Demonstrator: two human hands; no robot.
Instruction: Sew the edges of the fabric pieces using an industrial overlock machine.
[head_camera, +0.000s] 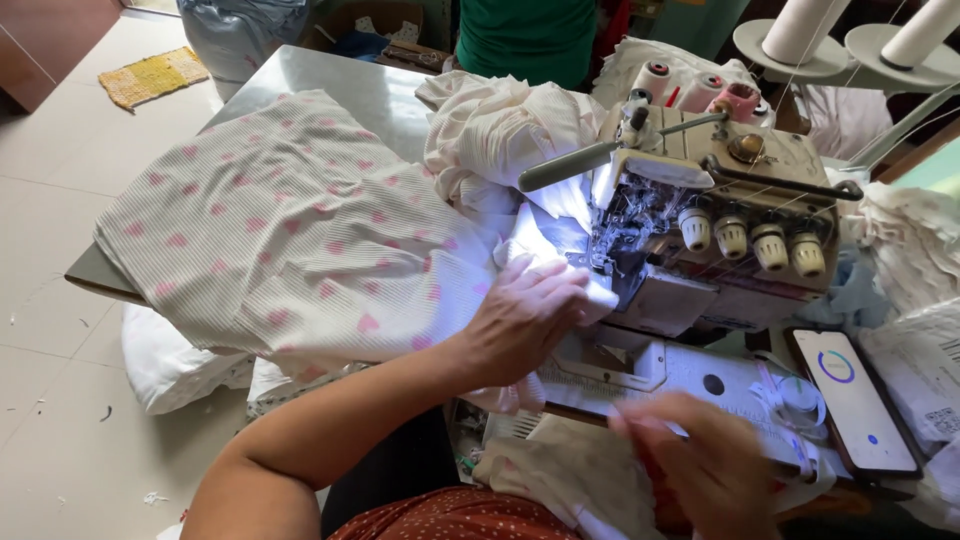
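Left hand: the left hand (520, 318) is lying flat, fingers spread open, pressing the white fabric piece (545, 245) down just at 9 o'clock of the needle area.
Right hand: the right hand (705, 460) is blurring at 6 o'clock of the overlock machine (715, 215); I cannot tell whether it is gripping anything.
Fabric under the needle: the white fabric piece is lying lit on the machine bed, touching the left hand.
Surroundings: a heart-print cloth (290, 225) is spreading over the table (330, 85) at 9 o'clock of the machine; a crumpled white bundle (500, 130) is sitting at 11 o'clock.
In the way: the grey lever (570, 165) is jutting over the lit fabric.
Thread: thread cones (700, 90) are standing behind the machine at 12 o'clock.
Phone: a phone (855, 400) is lying at 4 o'clock, screen glowing.
Floor: a yellow mat (155, 75) is lying at the far upper left.
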